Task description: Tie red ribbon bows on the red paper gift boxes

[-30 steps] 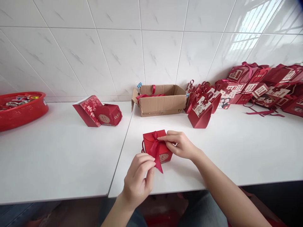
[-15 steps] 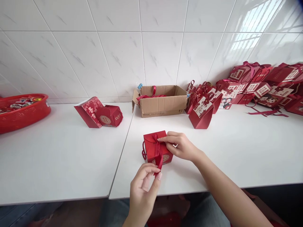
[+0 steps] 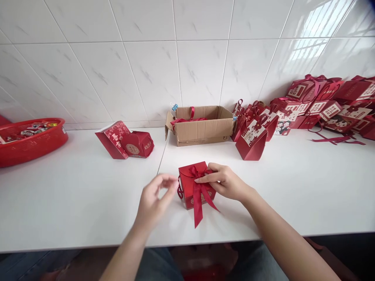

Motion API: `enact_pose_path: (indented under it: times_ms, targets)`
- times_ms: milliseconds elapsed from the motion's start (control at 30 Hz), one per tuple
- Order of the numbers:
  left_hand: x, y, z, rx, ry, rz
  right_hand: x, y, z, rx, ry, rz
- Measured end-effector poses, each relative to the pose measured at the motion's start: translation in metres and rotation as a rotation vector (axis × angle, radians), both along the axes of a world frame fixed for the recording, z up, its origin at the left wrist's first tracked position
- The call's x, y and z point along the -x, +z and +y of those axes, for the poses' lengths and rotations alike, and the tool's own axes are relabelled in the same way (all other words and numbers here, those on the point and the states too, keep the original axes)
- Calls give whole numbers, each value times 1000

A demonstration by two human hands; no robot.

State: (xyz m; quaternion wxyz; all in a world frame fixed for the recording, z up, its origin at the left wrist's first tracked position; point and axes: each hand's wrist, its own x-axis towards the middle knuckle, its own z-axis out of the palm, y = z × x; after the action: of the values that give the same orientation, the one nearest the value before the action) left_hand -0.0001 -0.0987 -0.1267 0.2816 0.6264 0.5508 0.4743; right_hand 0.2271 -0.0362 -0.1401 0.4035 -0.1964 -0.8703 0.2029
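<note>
1. Far left on the white counter (image 3: 293, 187): rounded red plastic basin (image 3: 32, 148), glossy, small wrapped items (image 3: 35, 130) inside.
2. Next, two red card boxes, touching: a flared box (image 3: 114, 140) with pale print, a faceted box (image 3: 140, 143) with round gold medallion.
3. Left hand (image 3: 154, 199), slightly blurred: reaches up to gift box's left side, thumb and fingers curved, tips narrow apart at a twisted dark red cord (image 3: 180, 192). Can't tell if they touch it.
4. Centre front, on counter between the hands: red gift box (image 3: 187, 185), smooth card, curved flap. Satin ribbon bow (image 3: 197, 201) on top, two tails hanging over the front.
5. Behind it: long brown cardboard box (image 3: 202, 136), open top, ribbon inside, blue clips (image 3: 175, 107) at its ends.
6. Right hand (image 3: 227, 181): angled in from lower right, fingers bent, spread narrow at the bow's right loop. Can't tell if pinching.
7. Right of that: wedge-shaped box (image 3: 250, 146), tapering upward, pale printed panel.
8. Far right: stacked angular red boxes (image 3: 304, 107); loose flat ribbons (image 3: 336, 137) in front.
</note>
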Motion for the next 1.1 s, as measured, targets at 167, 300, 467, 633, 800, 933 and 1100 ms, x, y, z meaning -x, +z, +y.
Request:
enact_pose_path:
  times_ms: [167, 300, 467, 633, 800, 933, 1100]
  targets:
    - [7, 35, 72, -64, -405, 473, 0, 2, -2, 15, 5, 2]
    - [4, 36, 96, -5, -629, 536, 1, 1, 0, 14, 19, 17]
    - [-1, 19, 89, 122, -734, 299, 1, -1, 1, 28, 25, 8]
    - [-1, 6, 79, 56, -605, 162, 0, -2, 0, 49, 32, -2]
    - [-7, 1, 74, -19, -462, 113, -1, -3, 0, 59, 41, -13]
    - [-13, -3, 72, -34, -338, 12, -2, -3, 1, 70, 46, -15]
    - [-16, -8, 68, -38, -262, -80, -2, 0, -1, 85, 71, -63]
